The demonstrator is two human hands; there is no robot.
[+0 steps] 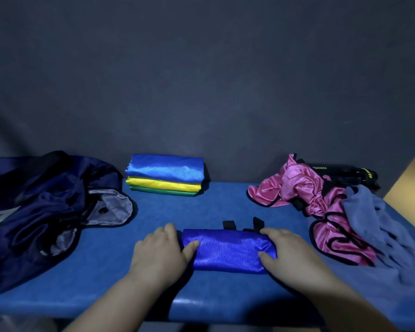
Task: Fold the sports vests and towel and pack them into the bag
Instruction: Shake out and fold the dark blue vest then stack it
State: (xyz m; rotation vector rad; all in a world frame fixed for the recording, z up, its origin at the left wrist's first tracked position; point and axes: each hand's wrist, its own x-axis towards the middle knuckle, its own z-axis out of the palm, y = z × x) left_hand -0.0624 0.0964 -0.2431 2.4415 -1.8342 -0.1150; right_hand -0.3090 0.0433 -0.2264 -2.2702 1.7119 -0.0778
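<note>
So from where I'm standing it's roughly halfway. The blue table (201,207) has the navy bag (41,212) slumped open on the left with nothing packed into it that I can see. Over on the right the pink vests (295,185) are in a crumpled heap, and the grey-blue towel (374,226) is flopped beside them, unfolded. At the back there's a neat stack (165,174) of three folded vests: blue on yellow on green. Front and centre is the blue vest (228,250), folded down to a tight bundle, with the left hand (161,250) and right hand (290,248) each clamped round one end. I'd guess it goes on the stack next.
</note>
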